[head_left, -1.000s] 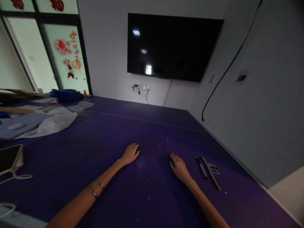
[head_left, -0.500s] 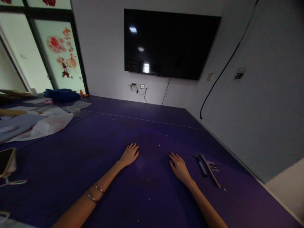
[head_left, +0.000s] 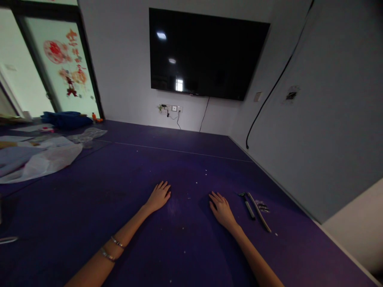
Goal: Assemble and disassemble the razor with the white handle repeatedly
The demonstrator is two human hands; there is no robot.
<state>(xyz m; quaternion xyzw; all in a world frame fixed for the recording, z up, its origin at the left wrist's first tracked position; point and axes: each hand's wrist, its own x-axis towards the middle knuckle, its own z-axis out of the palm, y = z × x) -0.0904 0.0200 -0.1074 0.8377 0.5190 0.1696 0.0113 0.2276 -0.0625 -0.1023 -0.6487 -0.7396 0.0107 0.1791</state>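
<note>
My left hand (head_left: 158, 197) lies palm down on the purple table (head_left: 143, 247), fingers stretched out and slightly apart, holding nothing. Two bracelets (head_left: 112, 249) circle the left forearm. To its right, my right hand (head_left: 222, 211) also rests flat on the surface with its fingers extended and nothing in it. Just right of that hand lies a dark-headed tool with a grey handle, like a razor (head_left: 249, 208). Beside the tool is a slim, slightly curved pale strip (head_left: 259, 213). A small clear packet with dark pieces (head_left: 262, 206) sits next to the strip.
Clear plastic bags (head_left: 54, 159) and papers cover the table's left side, with a folded blue cloth (head_left: 67, 119) behind. A black cable (head_left: 271, 93) hangs down the right wall. A television (head_left: 206, 54) is mounted on the wall ahead. White specks dot the tabletop.
The whole view has shifted slightly, so things appear further left; the framed object at the left edge has almost left the picture. Both hands keep their place on the table.
</note>
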